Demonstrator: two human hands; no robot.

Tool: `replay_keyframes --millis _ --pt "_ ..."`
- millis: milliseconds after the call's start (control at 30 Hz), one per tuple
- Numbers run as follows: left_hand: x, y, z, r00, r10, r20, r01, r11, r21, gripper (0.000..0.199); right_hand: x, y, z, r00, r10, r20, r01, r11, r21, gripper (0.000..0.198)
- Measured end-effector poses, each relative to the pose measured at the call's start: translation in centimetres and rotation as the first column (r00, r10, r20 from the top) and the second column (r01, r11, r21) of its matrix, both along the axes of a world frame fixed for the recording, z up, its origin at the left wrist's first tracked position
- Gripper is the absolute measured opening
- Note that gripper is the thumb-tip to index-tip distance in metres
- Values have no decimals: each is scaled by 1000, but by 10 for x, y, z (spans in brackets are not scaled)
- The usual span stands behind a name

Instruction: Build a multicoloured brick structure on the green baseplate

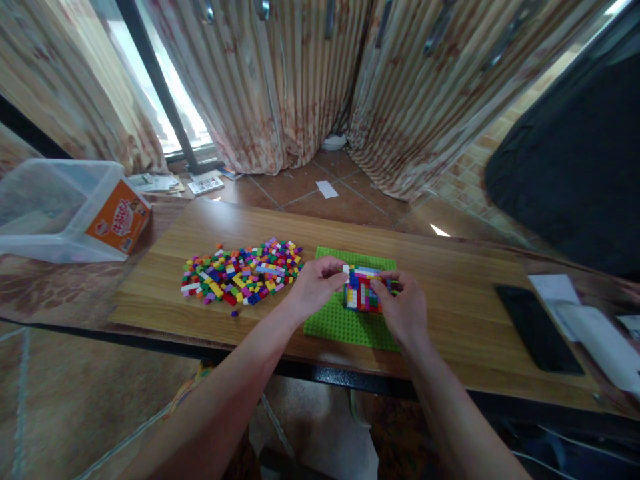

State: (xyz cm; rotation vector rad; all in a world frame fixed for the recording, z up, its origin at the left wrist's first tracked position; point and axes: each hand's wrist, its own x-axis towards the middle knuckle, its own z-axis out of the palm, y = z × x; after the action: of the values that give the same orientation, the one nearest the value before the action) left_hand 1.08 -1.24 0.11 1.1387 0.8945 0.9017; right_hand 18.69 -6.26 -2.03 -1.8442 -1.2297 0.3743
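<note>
My left hand (320, 283) pinches a small white brick (345, 269) between thumb and fingertips, at the upper left corner of a multicoloured block of toy bricks (364, 297). The block shows red, blue, white, yellow and purple bricks in rows and sits over a green studded baseplate (325, 328). My right hand (406, 308) is closed at the block's right side, with thumb and index finger on its top; the other fingers partly hide that edge. Left of the baseplate, a heap of loose coloured bricks (240, 273) is spread on the wooden tabletop (460, 320).
A clear plastic bin (60, 220) with an orange label stands at the far left. A black phone-like slab (537, 328) lies on the right, beside white packets (597, 343). One dark brick (235, 313) lies near the front edge. Curtains (280, 87) hang behind the table.
</note>
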Motion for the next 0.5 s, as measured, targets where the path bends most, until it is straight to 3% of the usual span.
replay_keyframes --millis 200,367,500 --pt "0 -3 5 1000 -24 8 24 1000 -18 8 3 -2 1 995 30 -100 -30 1000 8 32" --pt "-1 -3 6 999 -41 14 41 999 -9 10 -3 -6 18 994 89 57 -100 966 239 22" --pt "1 -3 5 996 -64 61 65 998 -17 11 -14 -13 28 969 214 124 -237 944 227 17"
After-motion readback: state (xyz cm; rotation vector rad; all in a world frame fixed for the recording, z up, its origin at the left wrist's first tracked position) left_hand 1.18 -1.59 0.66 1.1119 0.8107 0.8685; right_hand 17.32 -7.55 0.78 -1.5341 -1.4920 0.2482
